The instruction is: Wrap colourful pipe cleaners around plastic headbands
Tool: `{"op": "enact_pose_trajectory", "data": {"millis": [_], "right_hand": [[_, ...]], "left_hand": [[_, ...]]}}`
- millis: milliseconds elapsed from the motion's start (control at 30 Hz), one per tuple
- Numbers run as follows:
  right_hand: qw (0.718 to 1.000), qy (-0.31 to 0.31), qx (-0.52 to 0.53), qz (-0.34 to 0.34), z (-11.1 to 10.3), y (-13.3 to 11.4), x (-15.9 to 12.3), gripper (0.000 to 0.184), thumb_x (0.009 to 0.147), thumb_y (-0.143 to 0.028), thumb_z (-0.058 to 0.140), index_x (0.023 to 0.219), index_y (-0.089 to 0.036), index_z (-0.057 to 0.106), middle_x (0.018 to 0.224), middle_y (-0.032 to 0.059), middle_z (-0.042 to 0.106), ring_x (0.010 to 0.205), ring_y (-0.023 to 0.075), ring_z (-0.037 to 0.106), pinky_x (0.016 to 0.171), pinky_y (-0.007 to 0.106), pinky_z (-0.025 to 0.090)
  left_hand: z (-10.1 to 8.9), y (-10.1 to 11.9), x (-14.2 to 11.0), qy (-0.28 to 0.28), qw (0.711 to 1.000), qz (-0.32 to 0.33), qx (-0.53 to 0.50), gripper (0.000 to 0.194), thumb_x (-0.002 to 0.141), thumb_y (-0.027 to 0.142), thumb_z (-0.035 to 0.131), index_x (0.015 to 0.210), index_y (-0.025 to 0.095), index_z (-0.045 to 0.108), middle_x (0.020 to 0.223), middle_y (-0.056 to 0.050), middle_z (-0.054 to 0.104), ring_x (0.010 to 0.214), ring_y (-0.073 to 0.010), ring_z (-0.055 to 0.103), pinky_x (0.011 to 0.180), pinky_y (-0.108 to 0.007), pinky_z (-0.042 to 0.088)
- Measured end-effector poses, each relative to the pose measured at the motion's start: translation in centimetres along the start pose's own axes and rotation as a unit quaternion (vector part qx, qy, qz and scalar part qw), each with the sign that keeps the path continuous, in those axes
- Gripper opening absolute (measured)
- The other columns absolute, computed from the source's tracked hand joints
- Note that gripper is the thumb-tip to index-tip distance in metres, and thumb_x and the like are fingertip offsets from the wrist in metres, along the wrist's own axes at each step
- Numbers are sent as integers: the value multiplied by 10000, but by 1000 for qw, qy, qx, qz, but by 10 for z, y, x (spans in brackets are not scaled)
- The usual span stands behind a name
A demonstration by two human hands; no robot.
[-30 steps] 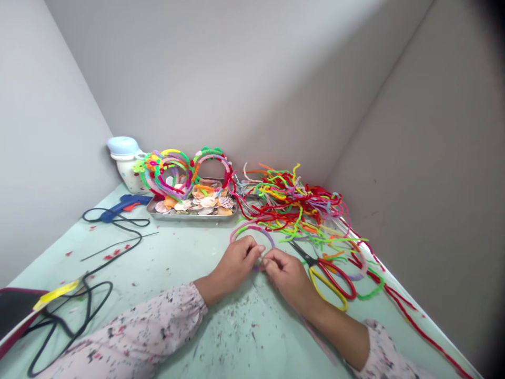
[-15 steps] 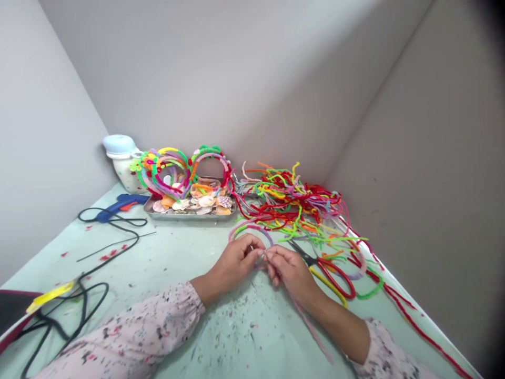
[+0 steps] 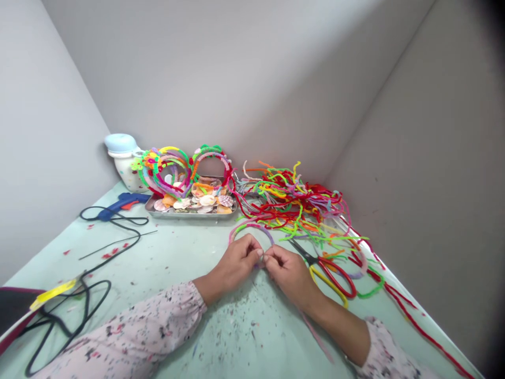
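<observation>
My left hand (image 3: pixel 240 262) is closed, thumb against forefinger, on a headband (image 3: pixel 252 226) wrapped in pink, green and purple pipe cleaner. The arch of the headband rises behind both hands, and its lower part is hidden. Close beside it, my right hand (image 3: pixel 290 271) pinches at the same spot, fingertips nearly touching the left thumb. A pale pink pipe cleaner (image 3: pixel 316 337) trails from under my right hand towards me. What lies right between the fingertips is too small to make out clearly. Scissors (image 3: pixel 315 260) with red and yellow handles lie just right of my right hand.
A metal tray (image 3: pixel 189 215) holds seashells, with colourful finished headbands (image 3: pixel 168 173) standing on it. Behind my right hand lies a tangled pile of pipe cleaners (image 3: pixel 292 195). On the left are a blue glue gun (image 3: pixel 122 205), a black cord (image 3: pixel 89 310) and a lidded cup (image 3: pixel 126 163).
The fingers of my right hand opened out a little half a second ago and have curled in again. The pink pipe cleaner's tail has shifted slightly. Both hands stay at the same place.
</observation>
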State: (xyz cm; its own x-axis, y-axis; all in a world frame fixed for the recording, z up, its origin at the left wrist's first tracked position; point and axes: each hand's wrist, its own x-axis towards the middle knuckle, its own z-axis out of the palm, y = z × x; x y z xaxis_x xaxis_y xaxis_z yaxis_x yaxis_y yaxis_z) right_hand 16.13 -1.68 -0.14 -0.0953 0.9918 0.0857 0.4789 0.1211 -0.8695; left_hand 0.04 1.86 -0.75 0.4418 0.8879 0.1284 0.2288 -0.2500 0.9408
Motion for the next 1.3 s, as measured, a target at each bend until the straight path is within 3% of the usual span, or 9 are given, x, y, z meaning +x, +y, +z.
{"op": "enact_pose_trajectory", "data": {"millis": [100, 200, 400, 633, 900, 1033, 1233, 1300], "right_hand": [[1000, 0, 26, 15, 1, -1, 0, 185, 823, -235, 497, 645, -197, 531, 504, -64, 451, 486, 93, 410, 492, 217, 328], [988, -29, 138, 64, 2, 3, 1, 189, 846, -263, 461, 685, -198, 537, 491, -66, 470, 431, 91, 419, 453, 215, 337], [965, -52, 246, 80, 1, 11, 4, 194, 854, -294, 465, 723, -185, 559, 497, -53, 513, 406, 87, 438, 431, 206, 346], [966, -64, 239, 77, 0, 9, 3, 231, 861, -328, 464, 710, -183, 563, 479, -52, 502, 395, 85, 426, 433, 209, 327], [991, -44, 120, 42, 0, 2, 0, 176, 831, -226, 446, 681, -204, 536, 464, -65, 456, 437, 105, 425, 482, 221, 349], [1000, -15, 6, -14, 0, -2, -2, 194, 824, -198, 453, 639, -204, 513, 492, -58, 443, 490, 111, 422, 526, 228, 332], [963, 11, -209, -171, -2, 1, -4, 190, 819, -172, 468, 636, -195, 513, 616, -15, 517, 578, 123, 438, 586, 255, 298], [960, 12, -218, -173, -2, 1, -4, 195, 825, -181, 470, 636, -196, 516, 620, -12, 521, 581, 126, 440, 588, 258, 297]], "left_hand": [[0, -1, 1, 0, 1000, -7, -22, 140, 874, 281, 499, 794, 166, 502, 644, 35, 493, 577, -102, 454, 556, -223, 355], [-2, -1, 3, -16, 999, 5, -50, 147, 888, 290, 485, 818, 165, 514, 666, 31, 484, 584, -99, 455, 559, -222, 364], [-3, 2, 1, -29, 996, 47, -66, 206, 902, 283, 476, 1078, 189, 525, 801, 6, 517, 645, -107, 482, 607, -231, 408], [-2, 3, 2, -27, 998, 43, -32, 163, 917, 290, 453, 882, 164, 550, 741, 4, 528, 625, -106, 472, 603, -226, 394], [-2, 7, -1, -9, 999, 27, 27, 173, 906, 283, 443, 784, 173, 497, 654, 33, 493, 617, -117, 450, 594, -233, 356], [-3, 10, -1, -13, 998, 22, 53, 167, 896, 266, 431, 761, 176, 475, 646, 33, 483, 624, -127, 449, 595, -245, 350], [-2, 11, -1, -17, 997, 10, 77, 167, 896, 239, 404, 749, 183, 459, 658, 29, 495, 641, -133, 463, 605, -255, 356], [-1, 10, -1, -13, 997, -2, 72, 167, 895, 244, 410, 747, 183, 459, 651, 31, 497, 635, -133, 466, 602, -255, 356]]}}
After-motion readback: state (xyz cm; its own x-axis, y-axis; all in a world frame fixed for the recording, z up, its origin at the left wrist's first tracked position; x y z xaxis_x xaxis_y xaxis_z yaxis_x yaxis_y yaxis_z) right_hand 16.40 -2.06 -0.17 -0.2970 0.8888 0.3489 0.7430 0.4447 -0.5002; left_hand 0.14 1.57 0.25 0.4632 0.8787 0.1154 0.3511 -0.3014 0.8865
